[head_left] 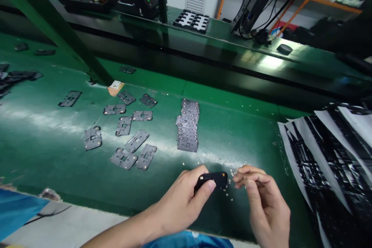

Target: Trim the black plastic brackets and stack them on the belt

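My left hand (186,192) grips a black plastic plate (219,179) between thumb and fingers, tilted a little above the bench. A small gold-coloured patch shows near the plate's right end. Just to the right, my right hand (264,197) has its fingers curled and the thumb close against them; whether a tiny piece sits between the tips cannot be made out. Several tiny pale pieces (227,194) lie scattered on the green bench (244,131) between the two hands. Ahead of my left hand, an overlapping column of similar dark plates (187,130) runs away from me.
Loose dark plates (123,159) are spread over the bench at left. Black sheets with pale strips (325,155) stand piled at right. A green post (58,27) slants down to the bench. Behind, a raised shelf holds a black-and-white tray (192,20) and a round black object (284,49).
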### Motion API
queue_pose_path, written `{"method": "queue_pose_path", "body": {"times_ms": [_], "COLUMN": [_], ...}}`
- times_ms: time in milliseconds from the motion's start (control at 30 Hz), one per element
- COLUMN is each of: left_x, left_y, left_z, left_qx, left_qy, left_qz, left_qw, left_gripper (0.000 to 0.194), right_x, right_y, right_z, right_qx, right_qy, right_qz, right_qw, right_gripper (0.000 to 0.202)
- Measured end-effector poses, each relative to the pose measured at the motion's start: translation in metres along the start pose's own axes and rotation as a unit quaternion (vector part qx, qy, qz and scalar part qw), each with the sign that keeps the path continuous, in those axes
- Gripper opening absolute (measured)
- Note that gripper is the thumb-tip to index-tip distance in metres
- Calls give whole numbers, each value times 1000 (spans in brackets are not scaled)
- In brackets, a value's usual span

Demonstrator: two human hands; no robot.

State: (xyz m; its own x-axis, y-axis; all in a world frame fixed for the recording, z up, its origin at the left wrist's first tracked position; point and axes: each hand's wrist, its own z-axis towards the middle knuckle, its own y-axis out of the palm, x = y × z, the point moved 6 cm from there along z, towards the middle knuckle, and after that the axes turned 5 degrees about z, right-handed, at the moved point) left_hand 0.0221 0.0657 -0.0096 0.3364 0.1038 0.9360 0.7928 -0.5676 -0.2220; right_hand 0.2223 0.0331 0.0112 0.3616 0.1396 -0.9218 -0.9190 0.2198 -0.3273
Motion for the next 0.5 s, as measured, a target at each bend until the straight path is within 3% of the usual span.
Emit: {"method": "queue_pose_path", "body": {"times_ms": [100,200,500], "left_x": [5,7,2], "left_y": [-2,-4,-10], "left_z": [-1,-3,-1], "left_qx": [-16,-2,70], "left_qy": [15,36,78], "left_qz": [-20,-60,-74], "left_qw": [1000,998,992], "left_gripper": [27,28,32], "right_x": [3,-3,-17], "right_y": [13,31,41], "right_z": [0,-5,-8], "right_qx": [-22,-59,-106], "right_qy": [56,80,-31], "right_qz": [27,41,22], "right_qw": [998,994,994], "right_gripper": [17,14,14]}}
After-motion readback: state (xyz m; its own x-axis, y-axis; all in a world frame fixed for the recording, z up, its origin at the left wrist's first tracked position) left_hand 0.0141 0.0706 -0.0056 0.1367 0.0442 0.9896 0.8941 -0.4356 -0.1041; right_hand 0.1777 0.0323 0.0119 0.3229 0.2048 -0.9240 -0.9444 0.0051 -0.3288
